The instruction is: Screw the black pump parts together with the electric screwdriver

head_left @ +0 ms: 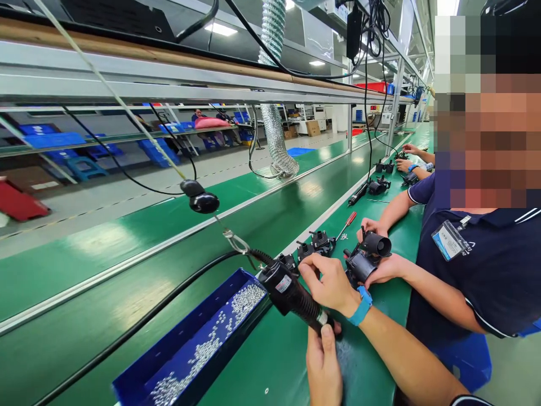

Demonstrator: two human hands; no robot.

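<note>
A black electric screwdriver (291,293) hangs tilted from a cord, its lower end at my left hand (324,363). The thumb and fingers of that hand are closed around this end; the tip is hidden. My right hand (332,285), with a blue wristband, is just above the screwdriver's body. Its thumb and forefinger are bent together in a pinch; anything between them is too small to make out. Beyond the screwdriver, several black molded parts (321,242) stand in a row. A blue tray (169,344) of small silvery screws or nuts lies left of the screwdriver.
A co-worker (456,270) at right holds a black housing (366,259) in both hands. A red-handled screwdriver (349,223) lies near small loose pieces. The black cable (139,324) crosses the green conveyor. A metal rail (169,82) and a flexible duct (279,135) are beyond.
</note>
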